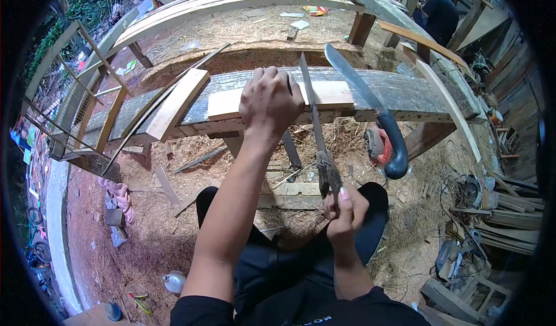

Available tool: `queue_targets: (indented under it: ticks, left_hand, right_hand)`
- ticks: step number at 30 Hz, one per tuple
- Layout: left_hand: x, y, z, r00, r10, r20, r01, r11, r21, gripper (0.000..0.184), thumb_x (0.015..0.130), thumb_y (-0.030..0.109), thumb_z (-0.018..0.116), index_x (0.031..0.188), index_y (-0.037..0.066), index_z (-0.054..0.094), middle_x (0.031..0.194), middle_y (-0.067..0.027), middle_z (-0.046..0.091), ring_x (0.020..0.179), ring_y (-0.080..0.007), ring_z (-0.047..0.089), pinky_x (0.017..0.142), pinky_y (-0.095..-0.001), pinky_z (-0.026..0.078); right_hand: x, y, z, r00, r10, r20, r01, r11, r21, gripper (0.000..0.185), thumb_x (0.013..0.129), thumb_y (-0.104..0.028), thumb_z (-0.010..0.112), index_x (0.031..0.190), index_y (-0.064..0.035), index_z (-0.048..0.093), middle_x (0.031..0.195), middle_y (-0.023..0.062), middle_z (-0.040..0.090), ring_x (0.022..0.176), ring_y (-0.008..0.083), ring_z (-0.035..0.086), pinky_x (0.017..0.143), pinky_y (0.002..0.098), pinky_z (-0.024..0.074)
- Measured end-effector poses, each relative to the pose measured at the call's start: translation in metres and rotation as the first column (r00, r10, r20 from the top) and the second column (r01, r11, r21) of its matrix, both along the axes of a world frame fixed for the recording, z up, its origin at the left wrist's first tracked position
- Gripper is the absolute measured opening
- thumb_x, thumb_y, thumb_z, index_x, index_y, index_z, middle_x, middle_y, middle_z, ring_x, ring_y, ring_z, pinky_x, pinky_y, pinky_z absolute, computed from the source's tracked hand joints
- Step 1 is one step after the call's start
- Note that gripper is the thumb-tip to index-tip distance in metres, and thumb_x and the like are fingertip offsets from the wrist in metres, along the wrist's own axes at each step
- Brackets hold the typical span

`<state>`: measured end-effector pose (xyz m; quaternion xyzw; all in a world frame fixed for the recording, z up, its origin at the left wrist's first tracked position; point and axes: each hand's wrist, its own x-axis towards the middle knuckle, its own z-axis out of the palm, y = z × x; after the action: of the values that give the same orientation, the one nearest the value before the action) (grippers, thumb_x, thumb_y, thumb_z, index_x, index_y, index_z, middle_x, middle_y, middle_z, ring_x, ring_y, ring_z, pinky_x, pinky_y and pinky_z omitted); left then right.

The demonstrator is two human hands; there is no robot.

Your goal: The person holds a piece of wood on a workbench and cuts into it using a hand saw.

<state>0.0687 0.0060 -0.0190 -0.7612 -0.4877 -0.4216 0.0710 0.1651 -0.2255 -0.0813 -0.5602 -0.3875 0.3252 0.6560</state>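
My left hand (pixel 270 98) is closed over a pale wooden block (pixel 223 104), pressing it on the weathered bench beam (pixel 399 90). My right hand (pixel 346 210) grips the handle of a saw (pixel 315 123), its narrow dark blade pointing away from me. The blade crosses the block just right of my left hand. Right of the saw, a machete (pixel 353 80) with a curved black handle lies across the beam, its handle sticking out over the near edge. Another pale board (pixel 179 103) rests aslant on the beam to the left.
Sawdust and wood scraps cover the ground. A wooden frame (pixel 110 109) stands at the bench's left end. A long thin strip (pixel 449 109) leans at its right end. A pink cloth (pixel 119 197) lies lower left. A seated person (pixel 441 13) is at the back right.
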Motion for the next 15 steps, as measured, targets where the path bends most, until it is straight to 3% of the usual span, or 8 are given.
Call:
queue_targets:
  ticks: [2,4,9,11,15]
  left_hand:
    - [-0.001,0.001,0.001,1.0,0.004,0.0,-0.004,1.0,0.003,0.025,0.09,0.02,0.06,0.076,0.004,0.074,0.086,-0.0132,0.072,0.086,-0.0308,0.068,0.08,-0.0423,0.055]
    - [-0.001,-0.001,-0.001,1.0,-0.002,-0.002,0.002,1.0,0.004,0.025,0.09,0.021,0.06,0.076,0.004,0.074,0.086,-0.0132,0.072,0.086,-0.0309,0.069,0.08,-0.0423,0.055]
    - [-0.002,-0.001,0.0,1.0,-0.025,0.003,0.025,1.0,-0.005,0.026,0.089,0.022,0.06,0.077,0.004,0.075,0.089,-0.0134,0.073,0.088,-0.0308,0.069,0.08,-0.0426,0.055]
    - [-0.003,-0.003,0.0,0.999,-0.035,0.01,0.035,0.999,-0.002,0.026,0.089,0.022,0.06,0.077,0.004,0.075,0.089,-0.0132,0.073,0.089,-0.0308,0.069,0.081,-0.0427,0.055]
    - [-0.003,-0.004,0.002,0.998,-0.048,0.028,0.049,0.998,-0.039,0.026,0.09,0.023,0.061,0.078,0.004,0.075,0.088,-0.0126,0.073,0.089,-0.0312,0.069,0.081,-0.0433,0.055]
  right_hand:
    - [-0.01,0.002,-0.026,1.0,-0.004,0.031,0.002,0.999,0.047,0.044,0.104,-0.034,0.049,0.072,-0.0042,0.05,0.059,0.0004,0.047,0.05,0.0087,0.042,0.049,0.0286,0.0321]
    - [-0.014,0.009,-0.042,0.994,-0.017,0.109,-0.001,0.987,0.161,0.046,0.106,-0.038,0.047,0.075,-0.0038,0.048,0.057,0.0017,0.043,0.048,0.0093,0.037,0.047,0.0275,0.0257]
    - [-0.021,0.006,-0.05,0.994,-0.101,0.036,0.096,0.988,0.124,0.052,0.105,-0.04,0.046,0.068,-0.0031,0.045,0.054,0.0026,0.043,0.047,0.0101,0.038,0.046,0.0295,0.0257]
    - [-0.017,0.002,-0.045,0.985,-0.074,0.156,0.05,0.987,0.151,0.049,0.105,-0.036,0.045,0.068,-0.0034,0.045,0.055,0.0024,0.043,0.047,0.0102,0.038,0.046,0.0294,0.0261]
    - [-0.017,0.0,-0.035,0.987,-0.043,0.153,0.019,0.987,0.158,0.047,0.106,-0.033,0.044,0.069,-0.0035,0.045,0.057,0.0022,0.042,0.048,0.0101,0.038,0.046,0.0289,0.0263]
